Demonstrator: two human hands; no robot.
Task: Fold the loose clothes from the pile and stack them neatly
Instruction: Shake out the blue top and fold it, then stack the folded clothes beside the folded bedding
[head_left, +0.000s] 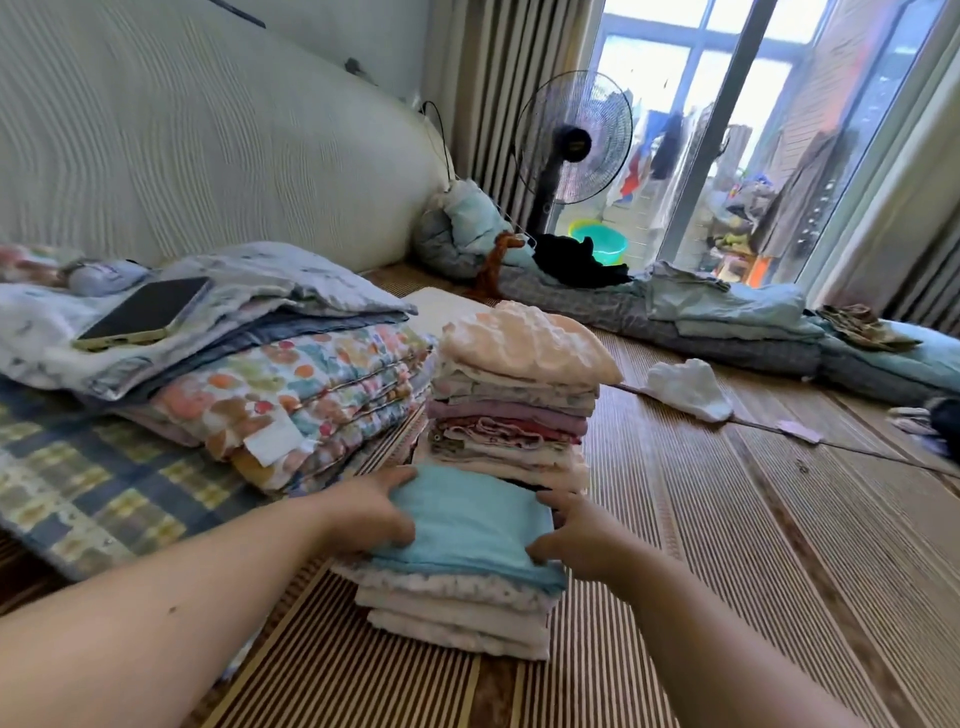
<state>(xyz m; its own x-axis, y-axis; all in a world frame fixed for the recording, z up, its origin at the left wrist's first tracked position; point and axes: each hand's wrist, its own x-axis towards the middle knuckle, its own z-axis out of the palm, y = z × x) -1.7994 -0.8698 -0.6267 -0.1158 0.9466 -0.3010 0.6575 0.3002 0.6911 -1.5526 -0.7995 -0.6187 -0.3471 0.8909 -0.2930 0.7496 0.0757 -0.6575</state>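
our left hand (374, 512) grips folded teal cloth (467, 519) at its 9 o'clock edge, our right hand (576, 535) grips 3 o'clock edge. cloth lies atop low stack (457, 613) on striped mat (727, 571); taller stack (514, 410) just beyond at 12 o'clock. white sock (685, 387) at 2 o'clock, phone (145, 312) on bedding (291, 275) at 10 o'clock.

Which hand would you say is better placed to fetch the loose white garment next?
Likely the right hand: the white garment lies on its side, the left hand across the teal cloth.

Behind teal garment (467, 519): tall stack (514, 410)'s base
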